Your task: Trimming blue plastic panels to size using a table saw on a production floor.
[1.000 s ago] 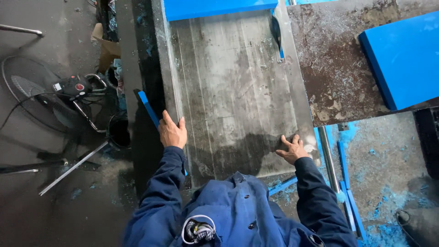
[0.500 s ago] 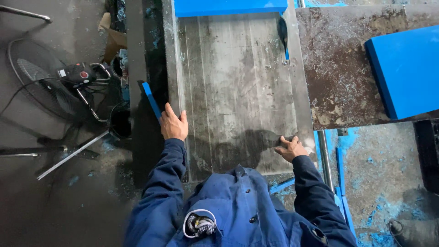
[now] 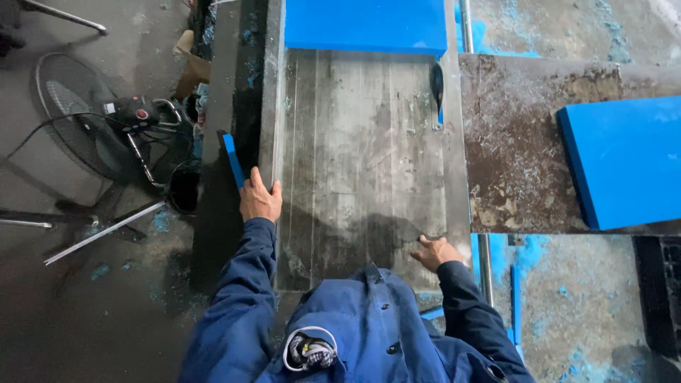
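Note:
A long grey metal table [image 3: 369, 163] with lengthwise grooves runs away from me. My left hand [image 3: 259, 201] rests on its left edge, fingers laid over the rim, close to a narrow blue strip [image 3: 233, 160] that leans by the table's side. My right hand [image 3: 434, 251] lies flat on the near right part of the table top, fingers spread, holding nothing. A blue slab [image 3: 365, 25] sits at the far end of the table. A dark blade-like tool [image 3: 438, 86] lies along the right edge. I wear a blue work jacket.
A second blue slab [image 3: 624, 163] lies on a rusty metal plate [image 3: 518, 156] to the right. A floor fan [image 3: 78, 117] with cables and metal rods stands on the left floor. A dark bucket [image 3: 183, 188] is beside the table. Blue dust covers the floor at lower right.
The view has shifted a little toward the far end of the table. Both hands stay at the table's near edges, almost unmoved.

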